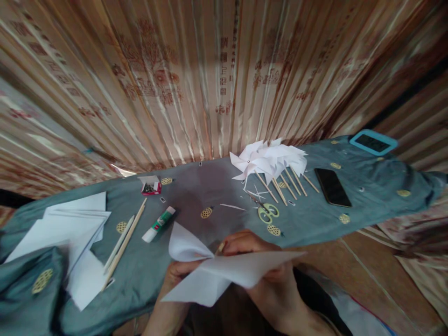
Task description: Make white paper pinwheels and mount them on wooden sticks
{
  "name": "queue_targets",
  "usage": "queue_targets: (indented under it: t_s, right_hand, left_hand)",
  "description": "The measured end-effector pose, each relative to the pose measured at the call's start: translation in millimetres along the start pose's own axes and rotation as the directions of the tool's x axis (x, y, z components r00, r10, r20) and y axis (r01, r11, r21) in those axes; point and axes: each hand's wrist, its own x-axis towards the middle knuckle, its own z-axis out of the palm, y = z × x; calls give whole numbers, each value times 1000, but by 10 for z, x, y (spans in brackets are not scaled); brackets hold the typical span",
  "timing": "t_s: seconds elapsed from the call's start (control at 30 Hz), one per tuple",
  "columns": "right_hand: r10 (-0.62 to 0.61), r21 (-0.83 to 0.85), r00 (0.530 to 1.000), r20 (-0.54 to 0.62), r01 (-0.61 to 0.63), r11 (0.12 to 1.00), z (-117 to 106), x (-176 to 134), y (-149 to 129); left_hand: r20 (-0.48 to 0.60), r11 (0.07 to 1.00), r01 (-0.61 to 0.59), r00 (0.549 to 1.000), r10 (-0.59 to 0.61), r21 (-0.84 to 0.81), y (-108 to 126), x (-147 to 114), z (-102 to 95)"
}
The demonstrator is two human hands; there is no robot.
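A white paper pinwheel with curled blades is held in front of my body, just past the table's near edge. My left hand is closed on it from the left, its fingertips partly covered by the paper. Curled behind the large right blade, my right hand grips a thin wooden stick, of which only a short end shows near the pinwheel's middle. The rest of the stick is hidden by paper and fingers.
Finished pinwheels lie at the back, near green-handled scissors and paper scraps. A phone and blue-framed clock are right. Leftward lie a glue stick, a small red box, sticks and paper sheets.
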Motion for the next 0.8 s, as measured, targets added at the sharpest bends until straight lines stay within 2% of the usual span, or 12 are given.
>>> queue_targets:
  t_s: [0.07, 0.13, 0.2, 0.37, 0.5, 0.67, 0.8]
  right_hand:
    - [171, 105, 985, 11, -171, 980, -11, 6, 26]
    - [337, 161, 941, 31, -338, 927, -32, 32, 78]
    - [458, 207, 888, 28, -454, 867, -54, 78, 153]
    - [606, 365, 794, 52, -580, 729, -68, 219, 403]
    - [675, 369, 736, 54, -643, 671, -54, 277, 613]
    - [645, 328, 758, 94, -635, 699, -42, 274, 782]
    - [624, 275, 776, 92, -622, 733, -38, 298, 841]
  left_hand:
    - [6, 999, 32, 999, -32, 14, -8, 23, -33]
    - [40, 999, 33, 999, -34, 35, -39, 63, -77]
    - [95, 999, 9, 995, -14, 51, -83, 110, -112]
    - [97, 997, 0, 995, -8, 83, -218, 173, -100]
    - [42, 997, 0, 999, -3, 81, -351, 190, -68]
    - [-42, 1000, 8, 999, -7, 7, -482, 244, -66]
    - [-80, 1000, 19, 997, -19, -3, -467, 248, -50]
